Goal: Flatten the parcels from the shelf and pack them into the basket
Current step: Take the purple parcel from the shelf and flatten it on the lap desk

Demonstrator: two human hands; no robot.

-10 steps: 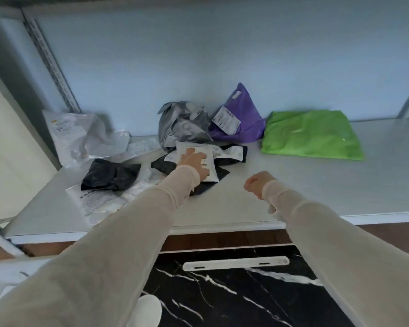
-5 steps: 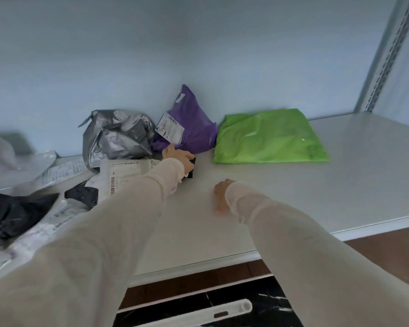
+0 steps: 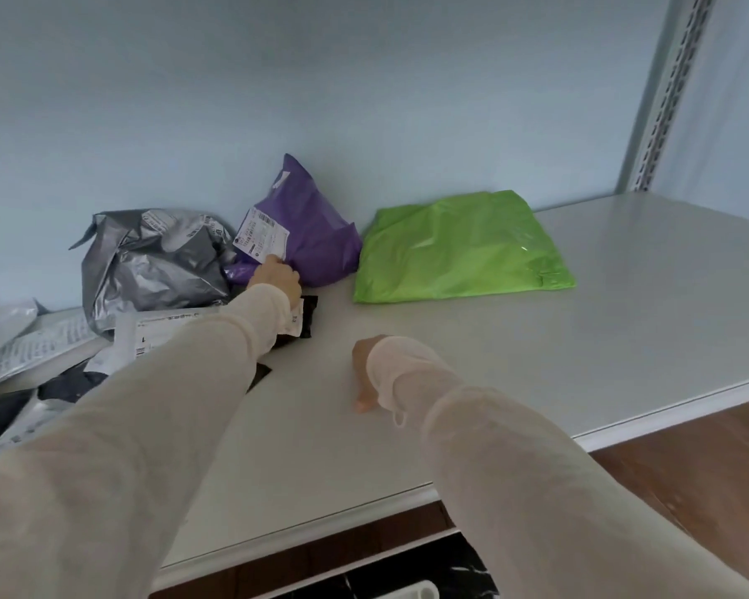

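A purple parcel [image 3: 310, 235] with a white label leans against the back wall of the shelf [image 3: 537, 361]. My left hand [image 3: 277, 276] reaches to its lower edge just under the label, fingers curled onto the plastic. My right hand [image 3: 366, 373] rests loosely curled on the bare shelf surface and holds nothing; the sleeve covers most of it. A flat green parcel [image 3: 459, 248] lies to the right of the purple one. A crumpled grey parcel [image 3: 152, 261] sits to the left. Under my left forearm lies a black parcel [image 3: 305, 315] with a white label.
More white and dark parcels [image 3: 31, 352] are piled at the shelf's left end. A slotted metal upright [image 3: 666, 101] stands at the right rear. Below the shelf's front edge are a brown floor [image 3: 688, 460] and a black marbled surface with a white handle [image 3: 416, 592].
The view has swung to the right and closer in. My left hand left the black parcel's white label and moved up to the purple parcel. My right hand stayed low on the shelf.
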